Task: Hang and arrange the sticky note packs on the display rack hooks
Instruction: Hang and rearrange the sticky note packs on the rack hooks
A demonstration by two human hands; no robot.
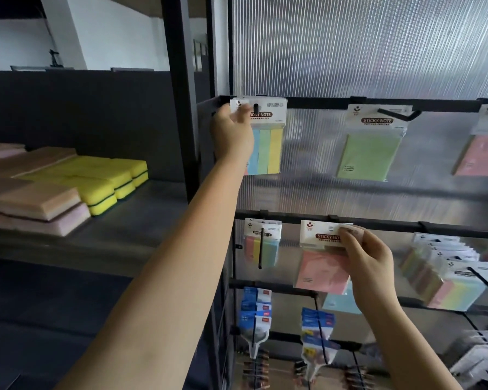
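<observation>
Ribbed translucent plastic backs the display rack (378,104); the left hand (231,133) pinches the header of a striped sticky note pack (268,142) on the top-left hook; the right hand (369,260) grips a pink sticky note pack (319,268) at the second rail.

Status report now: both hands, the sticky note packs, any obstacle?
Left hand grips striped pack on top-row hook. Right hand pinches pink pack at middle rail, not yet hooked. Nothing in the way.

display rack (316,103) hung with sticky note packs (371,142), shelf (141,218) bearing sponges (104,184)
</observation>
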